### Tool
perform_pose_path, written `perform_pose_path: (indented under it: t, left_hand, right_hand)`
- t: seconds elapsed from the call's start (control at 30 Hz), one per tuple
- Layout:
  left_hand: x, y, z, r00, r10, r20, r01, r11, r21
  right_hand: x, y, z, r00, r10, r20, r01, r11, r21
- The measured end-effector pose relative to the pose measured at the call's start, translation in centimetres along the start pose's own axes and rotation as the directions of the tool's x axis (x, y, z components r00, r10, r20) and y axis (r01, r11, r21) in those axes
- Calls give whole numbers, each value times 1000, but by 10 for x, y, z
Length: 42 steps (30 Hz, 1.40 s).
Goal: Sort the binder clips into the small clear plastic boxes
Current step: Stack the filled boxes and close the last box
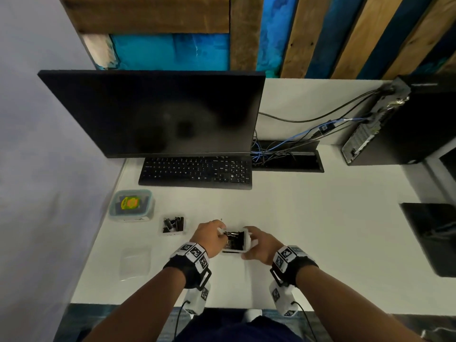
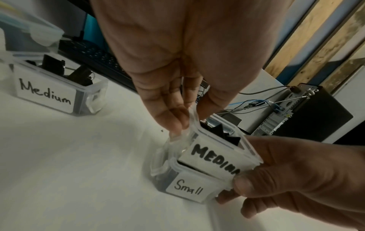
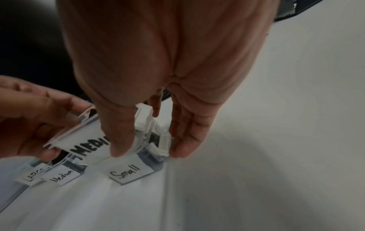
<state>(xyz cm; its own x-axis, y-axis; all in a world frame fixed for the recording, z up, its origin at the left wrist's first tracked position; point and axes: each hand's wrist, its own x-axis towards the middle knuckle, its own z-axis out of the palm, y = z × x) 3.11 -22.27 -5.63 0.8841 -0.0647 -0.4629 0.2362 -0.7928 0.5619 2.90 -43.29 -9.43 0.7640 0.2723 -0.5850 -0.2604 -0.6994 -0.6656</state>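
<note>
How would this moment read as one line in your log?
stage: sorting | both hands hold MEDIUM box over Small box | second Medium box left, open

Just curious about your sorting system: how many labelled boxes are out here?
4: the tilted MEDIUM box, the Small box under it, the Medium box to its left, the Large container farthest left. Others may be hidden.

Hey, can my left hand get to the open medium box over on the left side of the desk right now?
Probably yes, once it lets go. The left hand is pinching the box marked MEDIUM, held with the right hand. The open Medium box stands just to its left, with only bare desk between.
</note>
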Motion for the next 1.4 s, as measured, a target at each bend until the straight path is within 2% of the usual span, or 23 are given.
perform_pose_path:
  t: [0.23,0.37,0.43,0.5,0.63,0.8,0.9,1.0,1.17,1.4]
  left_hand:
    - [2,-5,1,1000,-3,-4,3,999,-32]
    - [4,-7,0,998,-61,17,63,991,-119]
    - [6,-6,-2,998,-61,29,63,995,-77]
    - [6,-5,-5,996,-79,45,82,994,-67]
    - [5,-7,-6,986,-102,131,122,979,-161]
    - [6,-10,-7,991,-89,103,101,988,-115]
    - [7,-11,-7,986,-94,136,107,991,-85]
    - [7,-9,-7,987,-104,120,117,987,-109]
    - [7,-1,-9,980,-140,141,167,965,-204]
    - [11,-1,-8,964,-190,187,240,923,-301]
  right_hand:
    - [-3,-5,4,994,-94,-64,89,993,-74]
    - [-5,-3,3,978,-165,-124,144,976,-161]
    - [-5,-4,2,975,-171,-139,142,970,-195]
    - [-5,-6,1,981,-132,-142,105,976,-189]
    - [-7,-5,3,988,-77,-136,53,983,-174]
    - [-9,-4,1,984,-27,-175,8,994,-109]
    - [-10,-4,0,984,-13,-179,-1,997,-80]
    - [-11,-7,0,988,-33,-154,23,998,-62]
    - [-15,-11,-2,973,-157,-168,149,987,-59]
    - [-13,-14,-7,979,-157,-132,146,985,-88]
